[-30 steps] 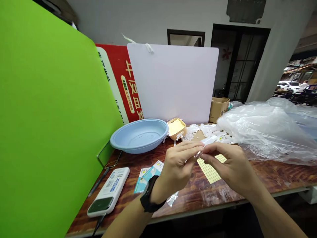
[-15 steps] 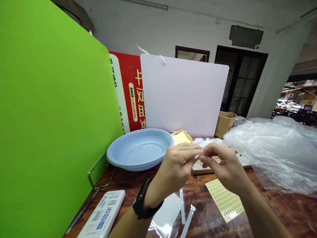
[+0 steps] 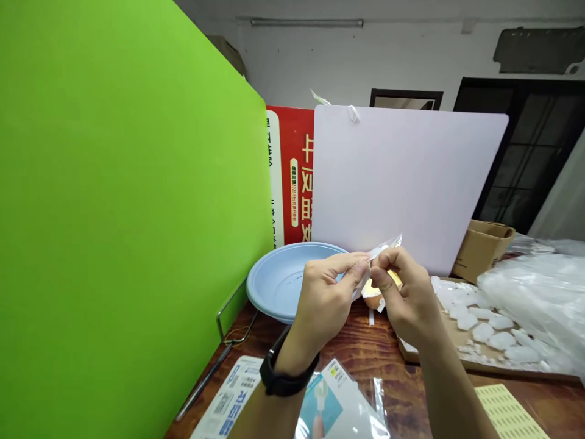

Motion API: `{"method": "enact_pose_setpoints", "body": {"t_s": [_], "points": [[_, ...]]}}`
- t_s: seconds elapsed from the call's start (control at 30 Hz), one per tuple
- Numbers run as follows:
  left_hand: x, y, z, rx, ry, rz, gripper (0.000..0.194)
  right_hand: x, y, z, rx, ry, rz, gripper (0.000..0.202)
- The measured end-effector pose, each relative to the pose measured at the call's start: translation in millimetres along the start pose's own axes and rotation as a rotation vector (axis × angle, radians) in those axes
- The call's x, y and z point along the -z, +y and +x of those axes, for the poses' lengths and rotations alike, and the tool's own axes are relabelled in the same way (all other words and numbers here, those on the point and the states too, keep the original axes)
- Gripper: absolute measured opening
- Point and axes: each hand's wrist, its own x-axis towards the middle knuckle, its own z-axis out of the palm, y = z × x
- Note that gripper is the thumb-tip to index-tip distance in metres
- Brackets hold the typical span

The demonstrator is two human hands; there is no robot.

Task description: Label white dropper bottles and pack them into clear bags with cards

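Observation:
My left hand (image 3: 325, 305), with a black band on its wrist, pinches a small clear plastic bag (image 3: 387, 245). The fingers of my right hand (image 3: 408, 299) are closed on the same bag, close to the left fingertips. Part of the bag sticks up above both hands, and something whitish shows inside. My fingers hide the rest of it. Below them on the table lies a printed card in clear wrapping (image 3: 336, 390), with a clear strip (image 3: 378, 393) beside it.
A blue basin (image 3: 274, 277) stands beyond my left hand, beside a tall green panel (image 3: 137, 213). To the right are a cardboard tray (image 3: 457, 353) of white pieces, a yellow sticker sheet (image 3: 507, 414) and heaped plastic film (image 3: 530, 292). A white printed box (image 3: 228, 396) lies front left.
My view has swung left, so the scene sits further right. The bag now rises visibly above my fingers. The printed side of the card has come into view under my hands.

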Motion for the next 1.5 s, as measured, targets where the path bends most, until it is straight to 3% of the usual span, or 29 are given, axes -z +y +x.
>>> {"method": "enact_pose_setpoints", "body": {"t_s": [0.27,0.63,0.87,1.17,1.37,1.5], "points": [[-9.3,-3,0,0.046,-0.016,0.003,0.020,5,12,2,-0.051,0.020,0.194,0.005],[-14.7,-2,-5,-0.015,0.013,0.064,0.018,19,8,3,0.003,-0.028,0.149,0.009],[-17.4,-4,-5,-0.003,0.019,0.093,0.018,18,9,1,0.085,-0.077,0.001,0.014],[-17.3,-2,-7,0.027,0.082,0.096,0.017,4,14,0,0.106,0.046,0.133,0.006],[-19.2,1,-8,0.046,0.156,0.067,0.018,-6,11,-2,0.181,0.195,0.182,0.017],[-20.8,1,-8,0.053,0.166,0.030,0.018,-9,12,-2,0.203,0.228,0.199,0.016]]}}
